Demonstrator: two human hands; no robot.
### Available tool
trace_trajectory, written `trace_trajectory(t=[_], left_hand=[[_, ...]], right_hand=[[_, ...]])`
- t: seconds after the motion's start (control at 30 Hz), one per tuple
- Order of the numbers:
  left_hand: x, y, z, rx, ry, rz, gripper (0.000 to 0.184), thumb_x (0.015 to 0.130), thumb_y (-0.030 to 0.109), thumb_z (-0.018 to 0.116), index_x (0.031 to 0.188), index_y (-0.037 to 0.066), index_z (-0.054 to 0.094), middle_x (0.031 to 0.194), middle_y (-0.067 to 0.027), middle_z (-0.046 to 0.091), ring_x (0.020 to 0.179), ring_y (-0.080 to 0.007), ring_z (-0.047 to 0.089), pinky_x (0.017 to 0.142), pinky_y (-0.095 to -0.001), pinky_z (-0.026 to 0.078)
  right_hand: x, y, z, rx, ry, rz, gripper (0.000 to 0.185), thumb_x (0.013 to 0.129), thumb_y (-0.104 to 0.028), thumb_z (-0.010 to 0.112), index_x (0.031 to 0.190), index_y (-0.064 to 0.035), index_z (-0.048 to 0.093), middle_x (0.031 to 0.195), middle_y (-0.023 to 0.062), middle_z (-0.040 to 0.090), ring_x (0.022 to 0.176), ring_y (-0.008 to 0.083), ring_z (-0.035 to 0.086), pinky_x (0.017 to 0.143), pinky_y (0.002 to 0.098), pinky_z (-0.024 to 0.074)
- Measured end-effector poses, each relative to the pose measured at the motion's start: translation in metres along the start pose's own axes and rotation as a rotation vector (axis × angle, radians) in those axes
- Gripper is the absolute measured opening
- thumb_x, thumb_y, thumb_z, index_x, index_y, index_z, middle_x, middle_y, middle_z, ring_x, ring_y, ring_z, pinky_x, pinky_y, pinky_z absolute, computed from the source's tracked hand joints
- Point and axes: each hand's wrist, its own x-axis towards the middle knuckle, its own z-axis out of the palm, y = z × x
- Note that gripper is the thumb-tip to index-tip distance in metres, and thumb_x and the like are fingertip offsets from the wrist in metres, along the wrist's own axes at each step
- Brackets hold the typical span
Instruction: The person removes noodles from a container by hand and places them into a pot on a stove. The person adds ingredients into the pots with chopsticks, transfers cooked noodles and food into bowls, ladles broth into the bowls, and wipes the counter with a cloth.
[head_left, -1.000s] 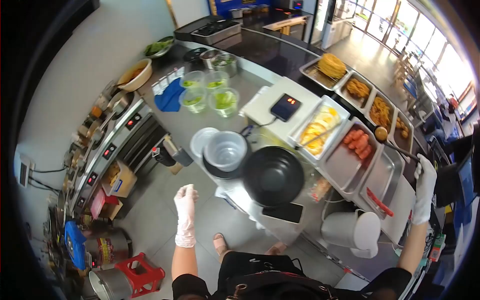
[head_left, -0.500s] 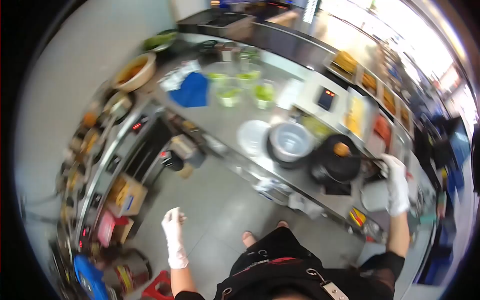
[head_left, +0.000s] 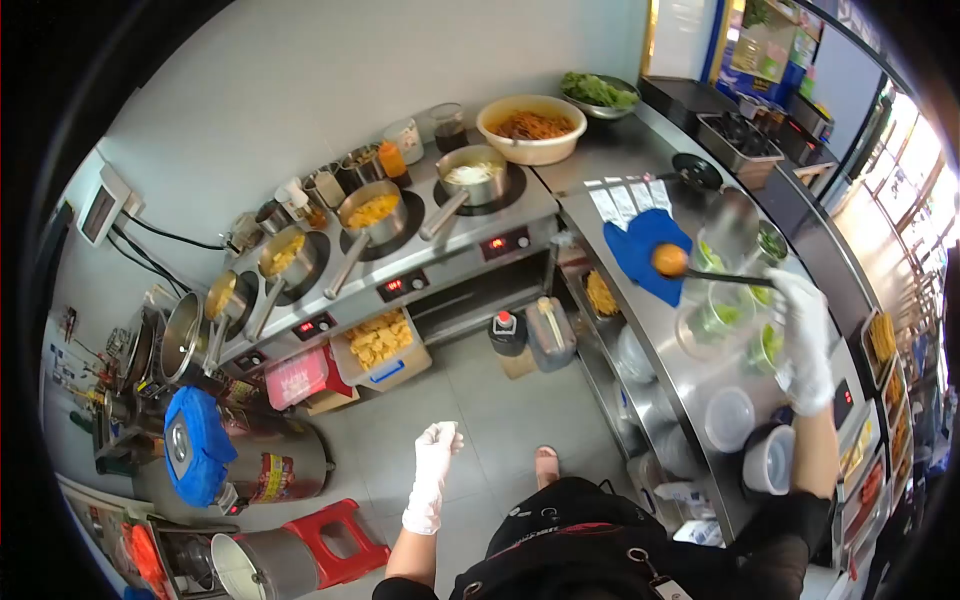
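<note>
My right hand [head_left: 803, 345], in a white glove, is wrapped round the dark handle of a ladle [head_left: 730, 279]. A round brown-orange item [head_left: 670, 260] sits in the ladle's bowl, above a blue cloth [head_left: 640, 248] on the steel counter. Under and beside the ladle are clear cups with green leaves [head_left: 716, 320]. My left hand [head_left: 436, 462], gloved too, hangs over the floor with its fingers curled; whether anything is inside is hidden.
Several pots [head_left: 374, 212] stand on a stove [head_left: 405, 262] along the wall. A cream basin [head_left: 532, 130] of shredded food is at the back. Below are a dark bottle [head_left: 508, 334], a red stool [head_left: 338, 545] and a blue-topped steel drum [head_left: 280, 465].
The view has turned left, bringing the stove and pots into sight. My right hand has carried the ladle from the food trays, past the black bowl, to above the blue cloth.
</note>
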Motion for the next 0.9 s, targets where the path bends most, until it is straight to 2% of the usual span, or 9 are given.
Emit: trace_trajectory(t=[0.1,0.17,0.23,0.37,0.53,0.63,0.7,0.83,0.9], left_hand=[[0.036,0.033,-0.017,-0.023,0.049,0.019,0.022,0.093,0.022,0.059,0.097,0.001,0.063,0.077,-0.0043,0.064,0.065,-0.01,0.059,0.061,-0.023,0.047],[0.06,0.049,-0.027,-0.064,0.086,0.027,0.023,0.094,0.022,0.058,0.098,0.001,0.064,0.077,-0.0041,0.064,0.066,-0.0099,0.059,0.061,-0.0225,0.046],[0.084,0.062,-0.035,-0.078,0.102,0.022,0.023,0.094,0.023,0.058,0.098,0.001,0.064,0.077,-0.004,0.064,0.066,-0.01,0.059,0.061,-0.0226,0.047],[0.15,0.071,-0.052,-0.092,0.09,0.006,0.024,0.094,0.023,0.058,0.098,0.0,0.065,0.075,-0.004,0.065,0.065,-0.0102,0.06,0.059,-0.0233,0.048],[0.229,0.093,-0.064,-0.055,0.005,-0.047,0.023,0.094,0.022,0.059,0.099,0.0,0.065,0.077,-0.0041,0.065,0.067,-0.0109,0.061,0.061,-0.0235,0.049],[0.266,0.11,-0.068,-0.029,-0.072,-0.084,0.024,0.094,0.022,0.059,0.101,0.0,0.065,0.079,-0.0043,0.065,0.069,-0.0109,0.061,0.063,-0.0233,0.049],[0.284,0.119,-0.067,0.013,-0.131,-0.091,0.024,0.094,0.021,0.059,0.102,0.0,0.064,0.081,-0.0045,0.065,0.071,-0.0111,0.061,0.065,-0.023,0.048],[0.314,0.127,-0.054,0.057,-0.223,-0.105,0.023,0.094,0.02,0.058,0.102,0.0,0.063,0.081,-0.0048,0.065,0.071,-0.0115,0.061,0.065,-0.023,0.048],[0.322,0.13,-0.045,0.087,-0.277,-0.093,0.022,0.094,0.02,0.058,0.102,0.0,0.063,0.081,-0.0049,0.065,0.071,-0.0117,0.061,0.065,-0.0233,0.049]], right_hand=[[0.068,0.007,0.14,0.248,-0.119,0.048,0.015,0.087,-0.017,0.061,0.091,-0.0045,0.069,0.066,-0.0079,0.049,0.055,0.0011,0.039,0.05,0.0173,0.0301],[0.132,0.054,0.219,0.183,-0.224,-0.175,0.018,0.087,-0.017,0.061,0.094,-0.0022,0.07,0.075,-0.0005,0.062,0.058,0.0037,0.05,0.052,0.0189,0.0396],[0.156,0.047,0.309,0.408,-0.236,-0.056,0.013,0.087,-0.013,0.061,0.088,-0.0012,0.068,0.066,-0.0044,0.054,0.056,0.0039,0.046,0.051,0.0188,0.035],[0.215,0.067,0.446,0.243,-0.153,-0.052,0.015,0.084,-0.013,0.064,0.092,-0.0017,0.07,0.073,0.0013,0.063,0.061,0.0061,0.053,0.057,0.0223,0.0441],[0.254,0.128,0.557,-0.229,0.011,-0.585,0.015,0.08,-0.011,0.061,0.09,-0.0014,0.068,0.092,0.0156,0.067,0.088,0.031,0.063,0.08,0.0389,0.0494],[0.246,0.124,0.565,-0.995,-0.272,-1.022,0.015,0.081,-0.009,0.056,0.093,-0.0005,0.062,0.078,0.0118,0.06,0.077,0.0268,0.059,0.071,0.0361,0.0504],[0.247,0.133,0.564,-1.013,-0.277,-1.277,0.016,0.081,-0.009,0.054,0.093,-0.0002,0.06,0.074,0.0095,0.056,0.073,0.0244,0.057,0.068,0.0337,0.0504],[0.249,0.127,0.557,-0.905,-0.123,-0.962,0.013,0.081,-0.009,0.056,0.09,-0.0006,0.063,0.073,0.0106,0.057,0.074,0.026,0.058,0.067,0.0355,0.0512],[0.249,0.136,0.564,-0.435,0.181,-0.675,0.013,0.081,-0.008,0.061,0.092,-0.0014,0.067,0.074,0.0129,0.062,0.072,0.0247,0.062,0.065,0.035,0.0509]])
